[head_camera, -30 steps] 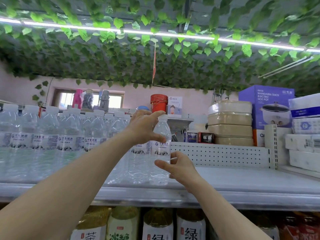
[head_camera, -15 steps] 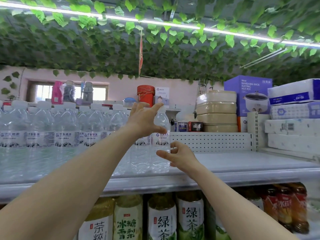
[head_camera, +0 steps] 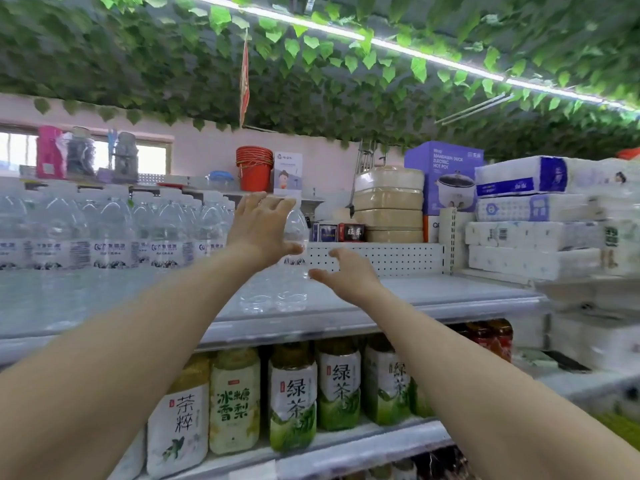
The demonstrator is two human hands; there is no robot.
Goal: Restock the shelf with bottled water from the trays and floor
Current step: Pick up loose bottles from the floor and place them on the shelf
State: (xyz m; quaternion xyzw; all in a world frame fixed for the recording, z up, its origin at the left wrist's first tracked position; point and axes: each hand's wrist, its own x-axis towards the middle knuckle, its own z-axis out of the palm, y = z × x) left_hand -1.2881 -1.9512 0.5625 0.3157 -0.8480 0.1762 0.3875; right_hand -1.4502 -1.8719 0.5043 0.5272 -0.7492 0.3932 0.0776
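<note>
Biggest thing up there is the ceiling of fake green ivy leaves (head_camera: 173, 64), and since a second ago your view has dropped, so it fills less of the top.

Under it is the long grey metal shelf (head_camera: 433, 292). Its left half is packed with a row of clear plastic water bottles with white labels (head_camera: 114, 237), and its right half is bare up to the white perforated back panel. The stacked white-and-blue tissue packs (head_camera: 526, 216) sit far right. The green-label tea bottles (head_camera: 292, 396) on the lower shelf show way more than they did before. The purple hot pot box (head_camera: 446, 174) is behind at the right.

The one that matters is the clear water bottle (head_camera: 293, 289) at the right end of the row. It's upright on the shelf, in the same spot as half a second ago.

Your left hand (head_camera: 259, 226) had its fingers and thumb loosely round the top of that bottle. Now the fingers are straight and fanned out in front of its upper part, gripping nothing. Can't tell if the palm still touches it.

Your right hand (head_camera: 346, 275) was against the bottle's lower side a second ago. Now it sits just right of it, with the fingers loosely spread, the thumb pointing at the bottle, and nothing in it.
</note>
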